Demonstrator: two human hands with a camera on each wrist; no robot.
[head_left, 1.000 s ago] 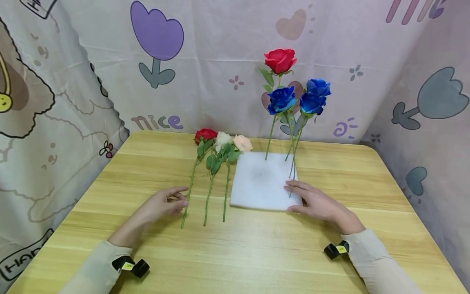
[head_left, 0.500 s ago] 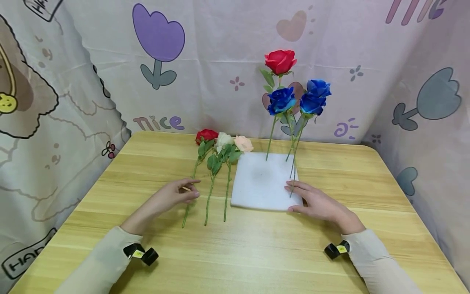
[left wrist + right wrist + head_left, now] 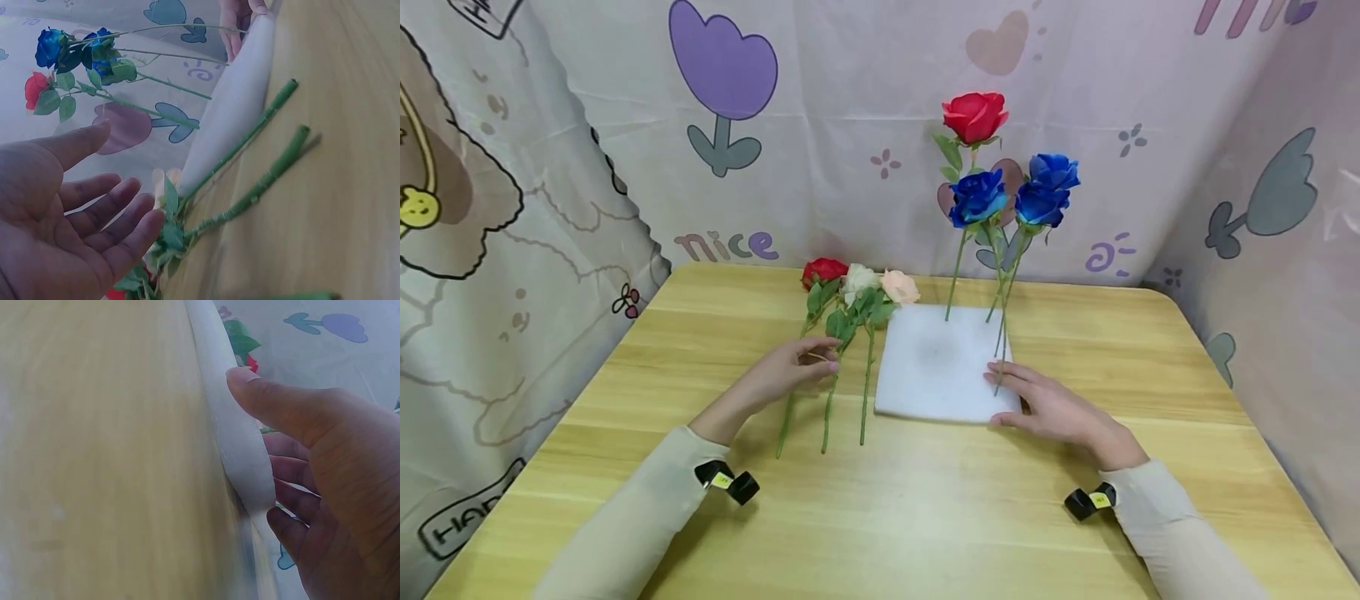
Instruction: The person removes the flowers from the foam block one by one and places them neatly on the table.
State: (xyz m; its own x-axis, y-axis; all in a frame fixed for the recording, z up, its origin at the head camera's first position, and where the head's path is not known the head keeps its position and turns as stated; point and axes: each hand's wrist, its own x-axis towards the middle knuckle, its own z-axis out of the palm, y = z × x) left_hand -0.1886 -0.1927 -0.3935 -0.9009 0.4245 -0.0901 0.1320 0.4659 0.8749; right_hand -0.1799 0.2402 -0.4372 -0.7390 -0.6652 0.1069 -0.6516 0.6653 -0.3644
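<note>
My left hand (image 3: 797, 367) hovers over the stems of the lying flowers, its fingertips by the stem of the white rose (image 3: 859, 283). In the left wrist view its fingers are loosely bent with nothing between them. A red rose (image 3: 824, 272) lies to the left and a pale pink rose (image 3: 900, 287) to the right. My right hand (image 3: 1052, 407) rests on the front right corner of the white foam block (image 3: 925, 375), thumb at the front edge. Upright in the block stand a red rose (image 3: 975, 117) and blue roses (image 3: 977, 198), on thin green stems.
All this sits on a wooden table (image 3: 880, 517). Behind it hangs a patterned cloth (image 3: 842, 75), which also covers both sides. The tall stems rise close to my right fingers.
My left hand has moved right and away from me, from the red rose's stem to the white rose's stem. The right hand stays at the foam block's corner.
</note>
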